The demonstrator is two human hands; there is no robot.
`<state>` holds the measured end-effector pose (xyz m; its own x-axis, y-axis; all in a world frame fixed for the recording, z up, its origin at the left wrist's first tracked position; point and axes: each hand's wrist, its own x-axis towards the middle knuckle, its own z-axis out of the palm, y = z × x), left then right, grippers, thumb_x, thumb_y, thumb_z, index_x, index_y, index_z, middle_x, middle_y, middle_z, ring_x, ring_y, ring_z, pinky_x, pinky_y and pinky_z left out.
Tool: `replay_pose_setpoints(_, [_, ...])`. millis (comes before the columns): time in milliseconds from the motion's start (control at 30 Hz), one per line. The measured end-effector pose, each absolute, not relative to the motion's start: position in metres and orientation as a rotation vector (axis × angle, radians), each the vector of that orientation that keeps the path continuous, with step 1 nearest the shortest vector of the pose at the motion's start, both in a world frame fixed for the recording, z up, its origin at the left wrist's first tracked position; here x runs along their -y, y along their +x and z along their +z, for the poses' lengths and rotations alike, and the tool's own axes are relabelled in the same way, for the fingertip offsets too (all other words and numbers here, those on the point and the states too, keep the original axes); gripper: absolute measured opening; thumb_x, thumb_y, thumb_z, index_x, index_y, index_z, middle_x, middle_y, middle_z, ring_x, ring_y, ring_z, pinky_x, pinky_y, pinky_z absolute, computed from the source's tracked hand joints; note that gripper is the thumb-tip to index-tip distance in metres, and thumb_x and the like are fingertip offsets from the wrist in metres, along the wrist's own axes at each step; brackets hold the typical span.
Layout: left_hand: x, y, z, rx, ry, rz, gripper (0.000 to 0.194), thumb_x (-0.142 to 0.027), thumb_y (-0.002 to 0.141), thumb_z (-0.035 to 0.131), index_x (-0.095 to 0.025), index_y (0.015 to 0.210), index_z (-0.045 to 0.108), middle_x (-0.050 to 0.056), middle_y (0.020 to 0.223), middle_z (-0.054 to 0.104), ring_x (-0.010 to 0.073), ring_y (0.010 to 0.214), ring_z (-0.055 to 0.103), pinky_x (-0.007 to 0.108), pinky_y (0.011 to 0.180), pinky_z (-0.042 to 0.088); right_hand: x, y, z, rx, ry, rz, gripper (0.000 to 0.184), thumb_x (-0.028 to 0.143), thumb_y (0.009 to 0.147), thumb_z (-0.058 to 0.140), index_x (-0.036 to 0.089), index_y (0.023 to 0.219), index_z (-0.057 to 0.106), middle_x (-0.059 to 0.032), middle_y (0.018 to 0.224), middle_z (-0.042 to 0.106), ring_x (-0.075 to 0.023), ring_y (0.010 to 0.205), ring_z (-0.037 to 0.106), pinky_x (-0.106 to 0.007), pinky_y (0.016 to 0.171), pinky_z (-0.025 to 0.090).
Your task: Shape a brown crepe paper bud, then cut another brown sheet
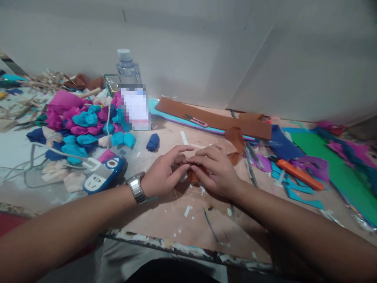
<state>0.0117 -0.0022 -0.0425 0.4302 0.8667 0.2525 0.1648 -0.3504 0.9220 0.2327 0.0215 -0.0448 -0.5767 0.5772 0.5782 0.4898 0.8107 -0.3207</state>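
Above the middle of the table, my left hand (165,173) and my right hand (216,169) meet at the fingertips. Between them is a small piece of brown crepe paper (193,176), pinched by the thumbs and fingers of both hands and partly covered by them. A silver watch (137,188) is on my left wrist. Just beyond my right hand lies a crumpled brown paper piece (235,143). A dark blue wrapped bundle (153,142) sits past my left hand, apart from it.
Pink, blue and cream bundles (84,122) are heaped at left, beside a power strip (104,173) with a cable. Behind stand a bottle (129,68) and a blurred phone (135,108). Small scissors (198,122) lie on brown sheets (182,110). At right are an orange cutter (297,173) and green sheets (312,145).
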Motion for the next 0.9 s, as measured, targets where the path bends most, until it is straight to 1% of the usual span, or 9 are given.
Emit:
replay_pose_setpoints(167, [0.0029,0.0136,-0.0448,-0.893,1.795,0.932,0.055,-0.02,0.095,0.067,-0.023,0.147,0.049,0.009,0.116,0.073,0.0207,0.103,0.073,0.034,0.093,0.056,-0.022,0.2318,-0.0446,2.261,-0.775,0.202,0.015,0.019,0.103,0.059,0.025,0.114,0.067,-0.0053,0.107,0.076,-0.0235,0.103,0.069,-0.045,0.096,0.04])
replay_pose_setpoints(333, [0.002,0.0141,-0.0492,-0.923,1.828,0.882,0.057,-0.013,0.091,0.065,-0.024,0.145,0.05,0.002,0.095,0.072,0.0166,0.084,0.07,0.029,0.08,0.054,-0.0207,0.2319,-0.0446,2.274,-0.777,0.244,0.012,0.018,0.103,0.057,0.025,0.11,0.064,-0.0034,0.101,0.077,-0.0232,0.098,0.067,-0.046,0.098,0.037])
replay_pose_setpoints(433, [0.0009,0.0133,-0.0501,-0.914,1.829,0.857,0.058,-0.013,0.089,0.065,-0.023,0.144,0.049,0.001,0.091,0.071,0.0165,0.083,0.07,0.028,0.077,0.053,-0.0205,0.2321,-0.0449,2.272,-0.782,0.251,0.009,0.02,0.103,0.057,0.025,0.108,0.063,-0.0028,0.098,0.077,-0.0232,0.096,0.067,-0.047,0.099,0.036])
replay_pose_setpoints(567, [0.0,0.0123,-0.0497,-0.964,1.882,0.797,0.062,-0.015,0.087,0.067,-0.023,0.145,0.048,-0.001,0.086,0.071,0.0159,0.076,0.068,0.027,0.071,0.05,-0.0208,0.2321,-0.0455,2.249,-0.79,0.253,0.008,0.021,0.103,0.056,0.025,0.107,0.062,-0.0037,0.1,0.077,-0.0237,0.096,0.067,-0.047,0.099,0.037])
replay_pose_setpoints(700, [-0.0006,0.0118,-0.0492,-1.033,1.957,0.77,0.059,-0.016,0.086,0.067,-0.022,0.142,0.053,-0.001,0.083,0.07,0.0153,0.072,0.065,0.026,0.068,0.047,-0.0205,0.232,-0.0454,2.234,-0.816,0.257,0.008,0.023,0.105,0.054,0.025,0.107,0.061,-0.0036,0.1,0.076,-0.0235,0.094,0.067,-0.047,0.098,0.037])
replay_pose_setpoints(900, [-0.0012,0.0124,-0.0454,-1.085,1.982,0.79,0.06,-0.011,0.08,0.066,-0.02,0.139,0.057,-0.001,0.082,0.07,0.0147,0.07,0.063,0.027,0.068,0.046,-0.02,0.2321,-0.0452,2.215,-0.811,0.262,0.006,0.025,0.105,0.055,0.025,0.107,0.06,-0.0026,0.098,0.074,-0.0229,0.092,0.066,-0.048,0.098,0.036])
